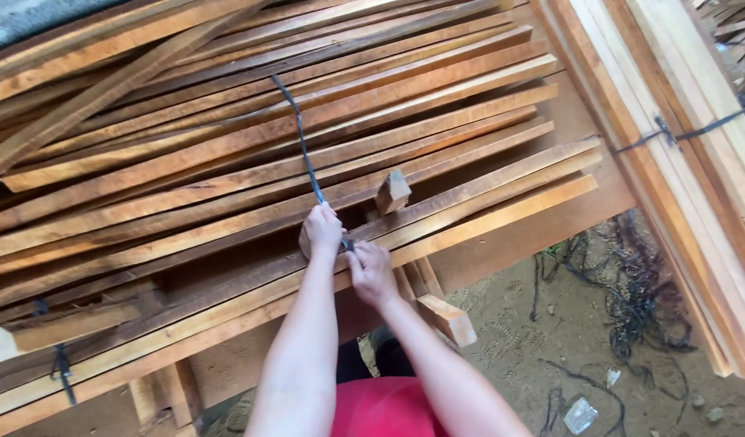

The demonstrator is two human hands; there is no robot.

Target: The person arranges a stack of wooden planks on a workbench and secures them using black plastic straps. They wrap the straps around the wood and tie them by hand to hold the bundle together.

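Where the dark cord [301,137] runs down across the stack of wooden slats [227,162], both hands meet at its lower end. Left hand [321,231]: clenched around the cord, knuckles up, resting against the slats. Right hand [372,273]: just beside the left, fingers pinched on the cord's end near the stack's front edge. Cord: drawn taut over the slats, slanting up and away from the hands. Short wood block [393,192]: poking out of the stack just beyond the hands. Second bundle of boards [680,162]: to the right, tied with a similar cord. Loose cords [632,299]: tangled on the dirt ground below. Red garment [385,409]: at bottom edge.
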